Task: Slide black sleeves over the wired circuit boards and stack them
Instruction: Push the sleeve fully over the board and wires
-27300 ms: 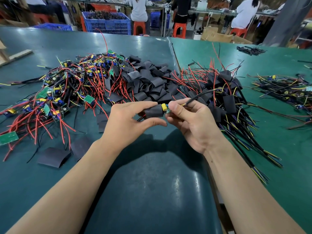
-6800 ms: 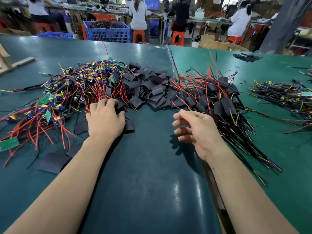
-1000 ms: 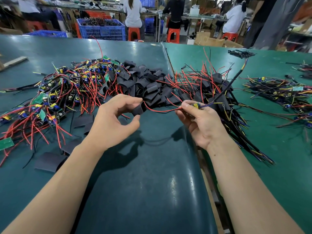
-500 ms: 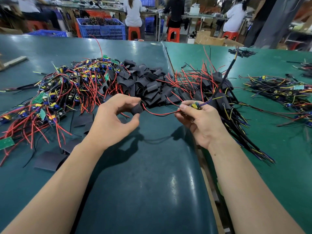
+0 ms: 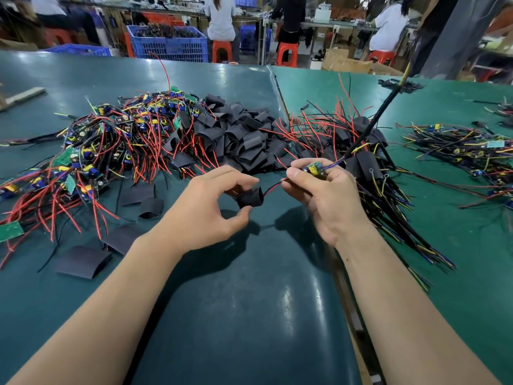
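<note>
Currently your left hand (image 5: 205,209) pinches a sleeve (image 5: 251,198) mouth-open over the red lead, while your right hand (image 5: 324,195) grips the board (image 5: 314,168) mid-counter, aligned for sliding on.

A factory assembly floor: long green tables (image 5: 458,218) heaped with wired boards (image 5: 105,145) at 10 o'clock, loose black sleeves (image 5: 238,140) at 12, sleeved boards (image 5: 369,162) at 1. Beyond, at 12, workers (image 5: 222,20) sit on orange stools (image 5: 222,50) at more benches, beside blue crates (image 5: 169,45) holding what looks like more wiring, and cardboard boxes (image 5: 344,63) at 1
</note>
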